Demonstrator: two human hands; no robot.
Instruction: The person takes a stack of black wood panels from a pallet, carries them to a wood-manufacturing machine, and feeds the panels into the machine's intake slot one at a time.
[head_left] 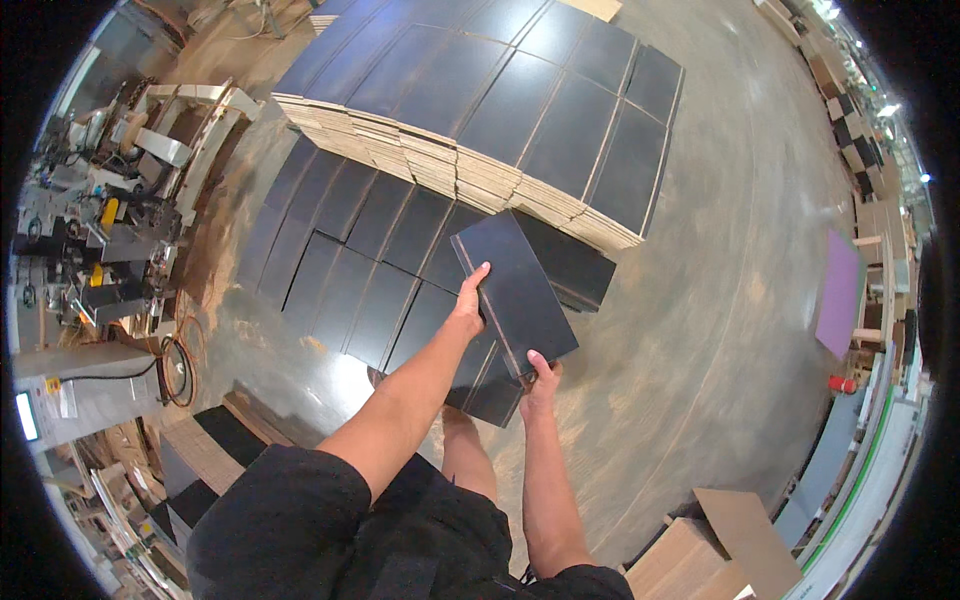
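A black rectangular board (pixel 524 285) with a pale groove along one long edge is held tilted in front of me. My left hand (pixel 473 297) grips its left long edge, with the thumb on top. Near the bottom corner, my right hand (pixel 541 385) holds the same board, its thumb over the edge and its fingers hidden underneath. Just beyond and below lies a low layer of black boards (pixel 345 290) in rows. A taller stack of dark panels (pixel 420 65) with pale cut edges rises behind it.
Machinery with cables (pixel 110 215) stands along the left, beside a grey cabinet (pixel 95 390). At the lower right sits an open cardboard box (pixel 690 565). A purple panel (pixel 840 290) leans at the right, above a red cylinder (pixel 842 384). Concrete floor (pixel 730 200) stretches between.
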